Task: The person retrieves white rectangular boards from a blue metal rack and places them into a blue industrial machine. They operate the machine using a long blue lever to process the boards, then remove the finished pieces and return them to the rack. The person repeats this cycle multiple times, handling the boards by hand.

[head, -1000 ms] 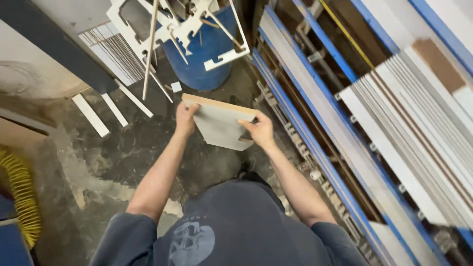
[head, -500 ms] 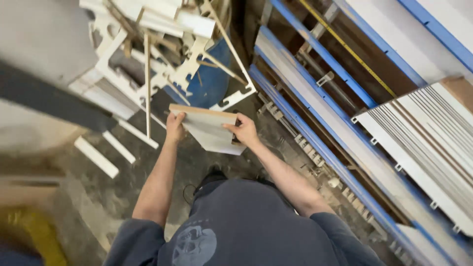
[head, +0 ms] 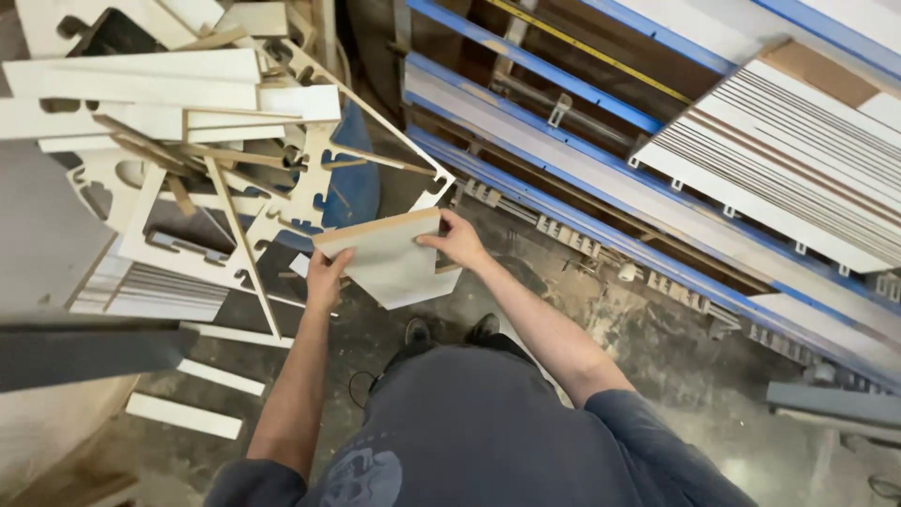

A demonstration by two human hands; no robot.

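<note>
Grey panel (head: 394, 263) gripped by left hand (head: 326, 279) and right hand (head: 457, 241); white offcuts (head: 188, 103) crowd the blue barrel (head: 352, 183) ahead.

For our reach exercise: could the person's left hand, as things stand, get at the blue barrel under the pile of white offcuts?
Probably not directly. The left hand is gripping the flat grey rectangular board, and the blue barrel shows only between white cut-out panel scraps heaped over and in front of it.
</note>
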